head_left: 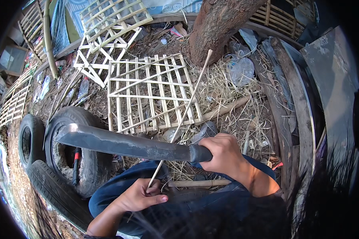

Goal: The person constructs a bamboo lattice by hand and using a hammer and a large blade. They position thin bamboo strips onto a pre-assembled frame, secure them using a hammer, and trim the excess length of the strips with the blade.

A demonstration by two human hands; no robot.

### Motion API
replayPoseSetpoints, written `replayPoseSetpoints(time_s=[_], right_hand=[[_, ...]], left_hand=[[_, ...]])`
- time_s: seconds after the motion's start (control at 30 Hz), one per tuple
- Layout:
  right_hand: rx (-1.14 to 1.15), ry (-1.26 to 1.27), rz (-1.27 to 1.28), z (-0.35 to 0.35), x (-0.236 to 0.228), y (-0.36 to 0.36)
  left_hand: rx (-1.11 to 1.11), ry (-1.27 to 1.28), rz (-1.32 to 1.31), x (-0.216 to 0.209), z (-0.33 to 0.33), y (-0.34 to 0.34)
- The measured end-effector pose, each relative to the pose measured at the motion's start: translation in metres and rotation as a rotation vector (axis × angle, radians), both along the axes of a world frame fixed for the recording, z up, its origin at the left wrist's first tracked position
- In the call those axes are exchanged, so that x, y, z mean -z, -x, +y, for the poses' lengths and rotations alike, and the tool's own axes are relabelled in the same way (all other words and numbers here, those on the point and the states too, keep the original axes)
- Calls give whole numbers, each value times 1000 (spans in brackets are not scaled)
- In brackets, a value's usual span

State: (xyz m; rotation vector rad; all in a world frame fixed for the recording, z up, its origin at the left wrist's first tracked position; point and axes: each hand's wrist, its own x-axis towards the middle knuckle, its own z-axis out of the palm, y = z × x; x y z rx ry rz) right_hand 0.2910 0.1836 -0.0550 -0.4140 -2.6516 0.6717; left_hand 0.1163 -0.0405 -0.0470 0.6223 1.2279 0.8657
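Note:
My right hand is wrapped round the dark handle of a machete. Its broad, worn blade points left across my knees. A thin bamboo strip is gripped near its lower end by my left hand, fingers curled round it. From there the strip slants up and right, passing behind the blade, and its frayed far end lies near the tree trunk. Beyond the blade lies a lattice panel of pale bamboo slats on the ground, with the strip crossing its right part.
Old tyres stand and lean at my left, one with a red-and-black handle inside. More lattice panels lie behind. A tree trunk rises ahead, shavings litter the ground, and weathered boards line the right.

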Motion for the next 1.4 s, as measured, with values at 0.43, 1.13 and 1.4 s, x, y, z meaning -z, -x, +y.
replayPoseSetpoints(time_s=[0.43, 1.13, 1.4], right_hand=[[1023, -101, -250, 182, -9, -71], [1126, 436, -706, 136, 282, -206], [837, 233, -787, 107, 274, -166]], left_hand=[[-53, -68, 410, -9, -13, 1], [-706, -76, -161, 54, 1, 27], [-821, -371, -102, 55, 5, 21]])
